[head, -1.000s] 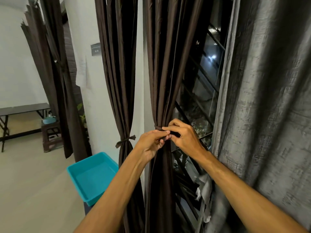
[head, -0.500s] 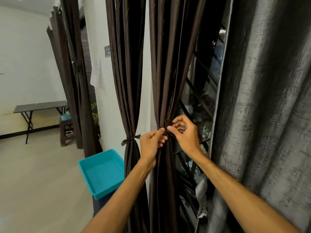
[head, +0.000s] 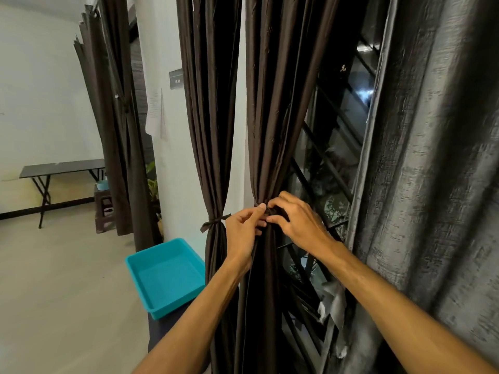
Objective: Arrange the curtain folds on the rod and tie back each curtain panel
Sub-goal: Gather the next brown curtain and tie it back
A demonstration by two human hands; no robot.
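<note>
The left hand [head: 243, 233] and right hand [head: 299, 225] each pinch the tie [head: 271, 211] at the gathered panel [head: 270, 130]. Pull both ends evenly; keep folds bunched.

A shallow teal plastic tray [head: 164, 276] sits at a dark surface's [head: 159, 330] edge; farther off, a brown stool [head: 104, 209] stands beside a black folding table [head: 62, 167].

Nothing here can be read for certain. The small grey rectangular plaque [head: 176, 79] on the white wall pillar [head: 175, 163] carries a few pale characters, too small to make out. Any print on the white paper sheet [head: 154, 112] hanging below it is too faint to tell.
</note>
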